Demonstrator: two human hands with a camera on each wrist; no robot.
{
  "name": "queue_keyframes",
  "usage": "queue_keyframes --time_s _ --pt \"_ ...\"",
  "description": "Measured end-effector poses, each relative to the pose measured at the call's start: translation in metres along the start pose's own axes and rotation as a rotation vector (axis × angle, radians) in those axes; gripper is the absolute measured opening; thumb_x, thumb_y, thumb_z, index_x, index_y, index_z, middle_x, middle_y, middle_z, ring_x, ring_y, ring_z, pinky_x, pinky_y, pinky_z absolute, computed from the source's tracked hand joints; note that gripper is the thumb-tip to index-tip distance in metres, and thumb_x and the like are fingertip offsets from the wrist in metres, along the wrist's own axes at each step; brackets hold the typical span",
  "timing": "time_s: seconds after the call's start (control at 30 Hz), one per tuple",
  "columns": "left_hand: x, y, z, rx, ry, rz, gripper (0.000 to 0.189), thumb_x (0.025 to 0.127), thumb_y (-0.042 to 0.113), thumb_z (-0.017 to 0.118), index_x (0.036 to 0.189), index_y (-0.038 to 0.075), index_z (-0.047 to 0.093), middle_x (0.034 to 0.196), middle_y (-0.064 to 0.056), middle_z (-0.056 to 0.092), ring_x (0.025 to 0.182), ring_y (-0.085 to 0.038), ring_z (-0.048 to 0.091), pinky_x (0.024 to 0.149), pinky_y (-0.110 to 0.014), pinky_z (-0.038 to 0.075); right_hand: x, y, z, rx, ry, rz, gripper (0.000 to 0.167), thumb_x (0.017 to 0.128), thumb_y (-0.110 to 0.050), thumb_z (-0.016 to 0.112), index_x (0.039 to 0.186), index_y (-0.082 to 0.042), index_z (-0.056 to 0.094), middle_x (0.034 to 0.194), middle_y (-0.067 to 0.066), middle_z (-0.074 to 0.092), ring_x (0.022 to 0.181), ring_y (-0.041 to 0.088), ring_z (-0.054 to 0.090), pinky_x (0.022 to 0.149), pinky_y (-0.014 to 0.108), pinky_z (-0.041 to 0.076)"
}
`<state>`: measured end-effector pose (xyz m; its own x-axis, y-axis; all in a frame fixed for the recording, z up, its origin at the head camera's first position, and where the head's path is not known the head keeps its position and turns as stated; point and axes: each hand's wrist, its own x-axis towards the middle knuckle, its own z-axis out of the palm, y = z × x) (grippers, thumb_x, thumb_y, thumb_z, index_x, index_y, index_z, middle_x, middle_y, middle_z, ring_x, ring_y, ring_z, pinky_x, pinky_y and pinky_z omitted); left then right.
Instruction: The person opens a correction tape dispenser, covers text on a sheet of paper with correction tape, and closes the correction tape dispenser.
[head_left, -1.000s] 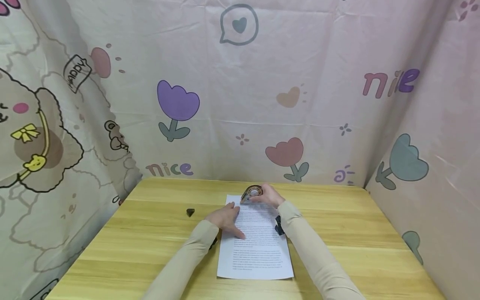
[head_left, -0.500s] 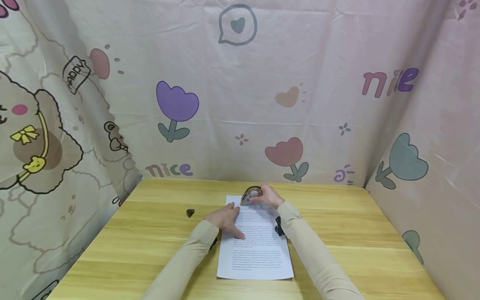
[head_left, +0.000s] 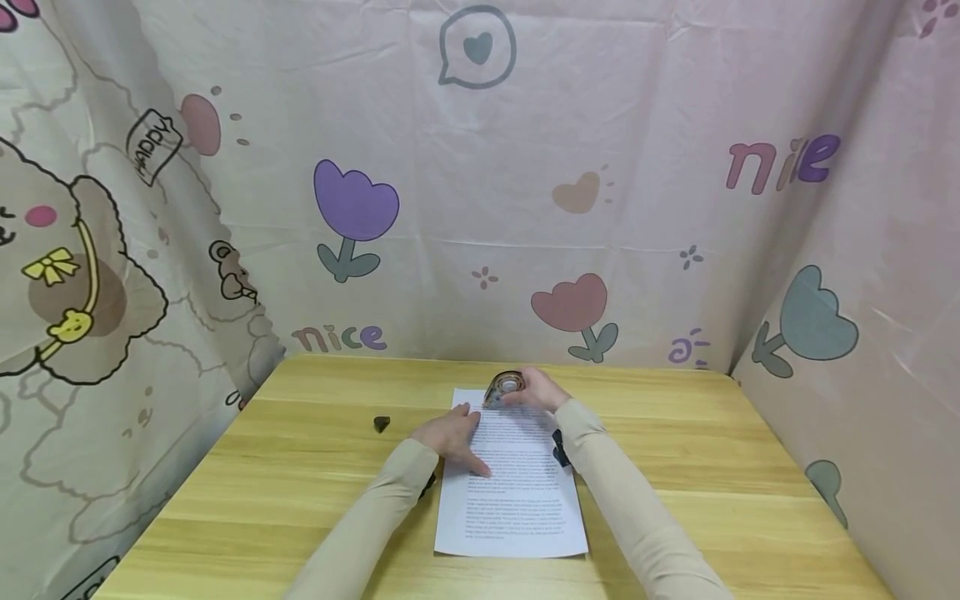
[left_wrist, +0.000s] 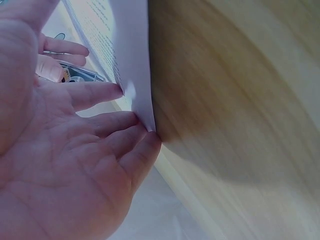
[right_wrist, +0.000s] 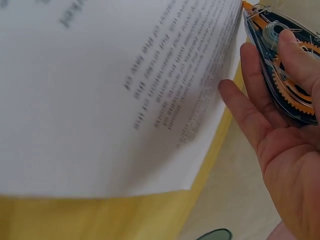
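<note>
A printed white sheet of paper (head_left: 517, 525) lies lengthwise on the table in the head view. My left hand (head_left: 447, 435) rests on its upper left part, fingers extended and thumb spread across the text. In the left wrist view, the fingertips (left_wrist: 145, 145) touch the paper's edge. Near the top of the sheet, my right hand (head_left: 542, 390) holds a correction tape dispenser (head_left: 504, 387) between thumb and fingers. Its tip is down at the first lines of print. The right wrist view shows the dispenser's clear case (right_wrist: 292, 85) with orange gears inside.
A small dark heart-shaped piece (head_left: 381, 424) lies on the wooden table (head_left: 300, 467) left of the paper. Dark wrist-camera parts (head_left: 559, 449) show by the right cuff. A patterned curtain (head_left: 480, 208) hangs behind the table and at both sides.
The correction tape dispenser has crept very slightly to the right along the top lines, with my right hand. My left hand and the paper look the same.
</note>
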<state>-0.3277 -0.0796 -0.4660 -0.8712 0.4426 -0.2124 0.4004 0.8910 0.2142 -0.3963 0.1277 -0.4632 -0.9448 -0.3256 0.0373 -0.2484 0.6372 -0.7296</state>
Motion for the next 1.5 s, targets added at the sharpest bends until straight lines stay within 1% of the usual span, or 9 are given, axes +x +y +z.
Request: queue_keyframes --time_s 0.07,0.17,0.3,0.4,0.67,0.87,1.1,1.33,1.5 --pt "0.0 0.0 0.0 0.003 0.0 -0.001 0.117 0.062 0.067 0.082 0.149 0.003 0.038 0.157 -0.023 0.031 0.144 -0.036 0.034 0.115 -0.048 0.037 0.001 -0.003 -0.002 -0.033 -0.015 0.014 0.035 0.083 -0.016 0.079 0.111 -0.001 0.064 0.098 0.008 0.07 0.088 0.017 0.064 0.088 0.039 0.054" --pt "0.0 0.001 -0.001 0.002 -0.001 -0.001 0.116 0.062 0.066 0.082 0.148 0.002 0.039 0.156 -0.023 0.031 0.144 -0.036 0.034 0.115 -0.048 0.037 0.004 -0.005 -0.004 -0.062 -0.045 0.029 0.034 0.083 -0.017 0.079 0.108 0.0 0.063 0.093 0.007 0.07 0.08 0.015 0.062 0.079 0.033 0.054" --pt "-0.001 0.001 -0.001 0.0 -0.004 -0.002 0.116 0.062 0.066 0.082 0.148 0.002 0.039 0.156 -0.023 0.031 0.144 -0.036 0.034 0.115 -0.048 0.036 0.005 -0.008 -0.007 -0.059 -0.09 0.036 0.031 0.084 -0.015 0.078 0.105 0.003 0.063 0.087 0.008 0.07 0.073 0.015 0.061 0.066 0.027 0.052" --pt "0.0 0.0 -0.001 -0.005 -0.008 -0.002 0.116 0.062 0.067 0.082 0.149 0.003 0.038 0.157 -0.022 0.031 0.144 -0.035 0.034 0.115 -0.048 0.036 0.006 -0.009 -0.008 -0.054 -0.11 0.042 0.031 0.085 -0.013 0.077 0.105 0.004 0.063 0.087 0.008 0.07 0.073 0.016 0.064 0.062 0.024 0.052" --pt "0.0 0.0 0.0 -0.019 -0.02 0.001 0.117 0.063 0.066 0.081 0.15 0.003 0.036 0.158 -0.022 0.029 0.145 -0.036 0.032 0.116 -0.048 0.034 0.006 -0.009 -0.01 -0.05 -0.136 0.064 0.032 0.085 -0.011 0.076 0.109 0.004 0.063 0.09 0.009 0.071 0.074 0.017 0.068 0.066 0.028 0.057" --pt "0.0 0.001 -0.002 -0.016 -0.022 -0.006 0.117 0.063 0.066 0.081 0.15 0.003 0.035 0.158 -0.022 0.029 0.145 -0.035 0.032 0.116 -0.048 0.035 0.005 -0.009 -0.012 -0.05 -0.126 0.08 0.037 0.085 -0.01 0.076 0.114 0.008 0.06 0.093 0.012 0.071 0.076 0.016 0.066 0.067 0.027 0.055" --pt "0.0 0.0 -0.001 -0.03 -0.033 -0.005 0.119 0.063 0.067 0.081 0.151 0.003 0.034 0.159 -0.021 0.026 0.146 -0.035 0.03 0.117 -0.049 0.034 0.002 -0.009 -0.014 -0.052 -0.126 0.097 0.034 0.085 -0.009 0.076 0.111 0.005 0.06 0.094 0.013 0.071 0.076 0.018 0.069 0.069 0.03 0.058" --pt "-0.001 0.001 -0.002 -0.008 -0.03 -0.008 0.118 0.064 0.068 0.08 0.151 0.004 0.034 0.159 -0.021 0.026 0.147 -0.034 0.029 0.117 -0.048 0.033 0.003 -0.01 -0.016 -0.06 -0.123 0.113 0.033 0.086 -0.009 0.075 0.112 0.005 0.06 0.092 0.012 0.07 0.074 0.021 0.068 0.072 0.037 0.059" --pt "-0.002 0.002 -0.003 -0.003 -0.024 -0.007 0.117 0.063 0.067 0.08 0.15 0.003 0.035 0.158 -0.022 0.028 0.146 -0.035 0.031 0.117 -0.048 0.033 0.003 -0.011 -0.017 -0.059 -0.136 0.118 0.032 0.086 -0.009 0.075 0.111 0.004 0.061 0.089 0.01 0.071 0.074 0.022 0.068 0.072 0.038 0.059"
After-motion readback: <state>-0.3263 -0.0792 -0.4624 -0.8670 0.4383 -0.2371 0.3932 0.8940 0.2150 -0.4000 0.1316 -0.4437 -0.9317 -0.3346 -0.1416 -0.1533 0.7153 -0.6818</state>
